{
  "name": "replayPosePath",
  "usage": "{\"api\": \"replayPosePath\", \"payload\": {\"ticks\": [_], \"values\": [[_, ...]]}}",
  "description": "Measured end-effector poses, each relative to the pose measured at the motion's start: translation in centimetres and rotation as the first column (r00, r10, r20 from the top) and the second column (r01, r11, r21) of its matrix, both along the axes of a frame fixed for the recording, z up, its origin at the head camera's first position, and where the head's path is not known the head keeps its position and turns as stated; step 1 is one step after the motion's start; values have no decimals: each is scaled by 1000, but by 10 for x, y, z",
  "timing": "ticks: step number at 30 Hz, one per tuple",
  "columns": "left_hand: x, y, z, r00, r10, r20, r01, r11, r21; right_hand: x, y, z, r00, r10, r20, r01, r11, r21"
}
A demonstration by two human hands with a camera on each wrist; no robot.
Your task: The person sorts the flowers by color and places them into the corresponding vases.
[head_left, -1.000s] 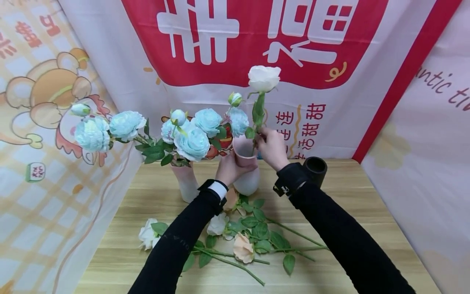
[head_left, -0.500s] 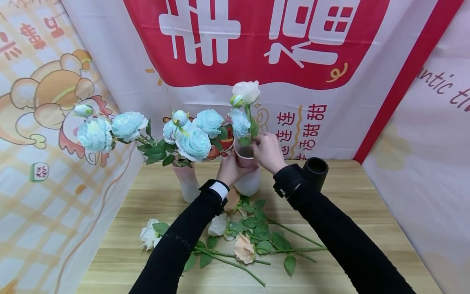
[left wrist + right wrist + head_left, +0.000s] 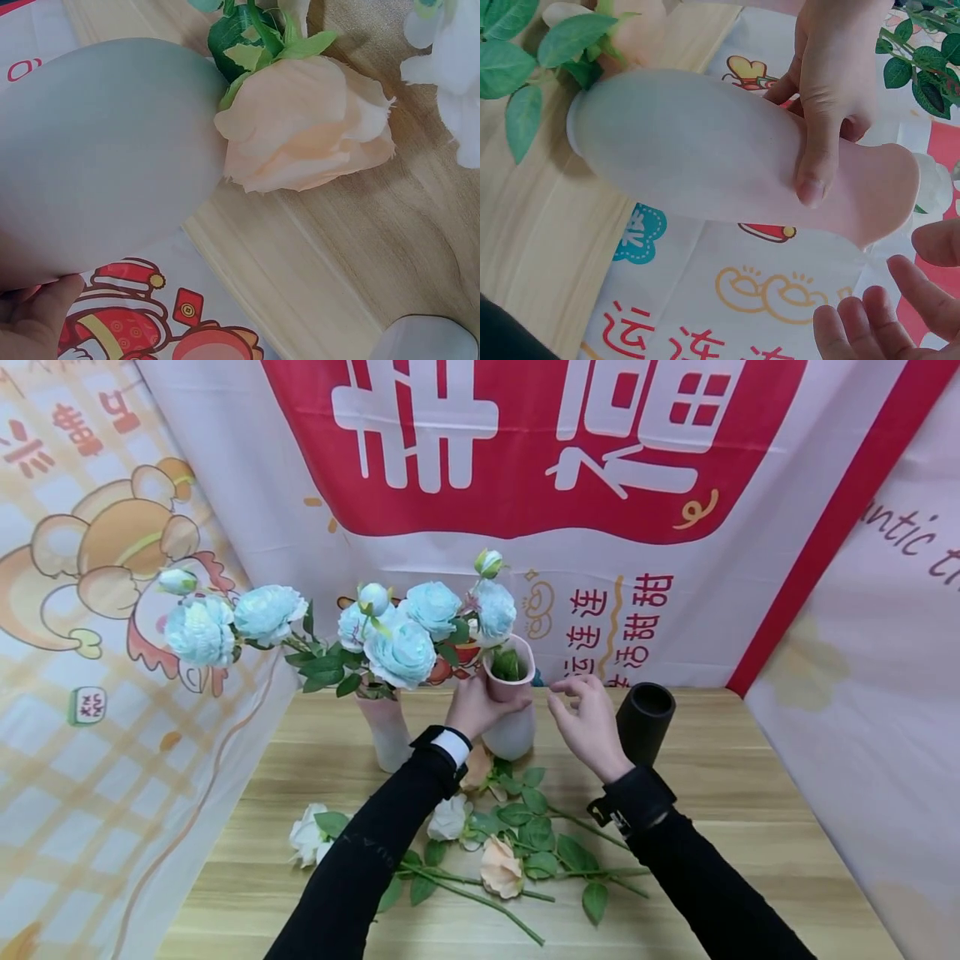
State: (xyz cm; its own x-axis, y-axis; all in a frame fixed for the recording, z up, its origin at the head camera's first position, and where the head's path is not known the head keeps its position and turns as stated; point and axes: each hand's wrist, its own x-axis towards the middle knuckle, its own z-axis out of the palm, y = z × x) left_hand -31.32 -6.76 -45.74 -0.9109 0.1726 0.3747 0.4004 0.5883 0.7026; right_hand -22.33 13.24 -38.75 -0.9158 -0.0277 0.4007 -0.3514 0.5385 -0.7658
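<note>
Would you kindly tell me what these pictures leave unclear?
Head view: part of the left hand, hidden by the held vase.
Head view: part of the leftmost white flower, covered by the left sleeve.
Right wrist view: part of the right hand, cut by picture edges.
</note>
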Motion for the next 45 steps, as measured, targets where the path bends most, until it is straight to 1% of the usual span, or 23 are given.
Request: {"api": "replayPosePath", "payload": {"ticks": [7,11,14,18,21,24,26,30,32,34,38,42,45], "values": [[2,0,-3,1000,7,0,-7,1000,-16,18,6,-10,1000,11,-1,-11,1000,10],[1,0,-2,1000,3,-10,-3,1000,-14,29,8,-19,1000,21,1,-21,999,24],[-1,0,-2,1000,13,-20,-13,1000,-20,39,9,-28,1000,30,3,-30,999,31],[-2,2,-3,1000,6,-16,-6,1000,-19,54,9,-42,999,30,34,-29,1000,-2],[-2,2,-3,1000,0,4,0,1000,-14,66,5,-52,996,29,79,-26,999,-40],[-2,1,-3,1000,9,17,-9,1000,-17,77,-4,-64,993,57,102,-51,997,-62],[-2,0,-2,1000,9,19,-9,1000,-16,84,-11,-71,991,88,103,-84,996,-39],[-1,-1,0,1000,1,16,-1,1000,-12,93,-28,-81,984,155,86,-162,984,78],[-1,0,1,1000,-4,14,4,1000,-17,97,-36,-84,978,191,81,-200,972,125],[0,1,3,1000,-4,14,4,1000,-23,100,-43,-87,971,225,79,-235,961,148],[0,2,3,1000,2,11,-2,999,-40,103,-50,-92,966,244,90,-257,949,186],[-1,2,3,1000,10,16,-9,999,-49,98,-50,-102,967,227,117,-248,942,225],[-1,1,3,999,15,33,-14,999,-48,89,-50,-111,958,242,153,-276,925,262]]}}
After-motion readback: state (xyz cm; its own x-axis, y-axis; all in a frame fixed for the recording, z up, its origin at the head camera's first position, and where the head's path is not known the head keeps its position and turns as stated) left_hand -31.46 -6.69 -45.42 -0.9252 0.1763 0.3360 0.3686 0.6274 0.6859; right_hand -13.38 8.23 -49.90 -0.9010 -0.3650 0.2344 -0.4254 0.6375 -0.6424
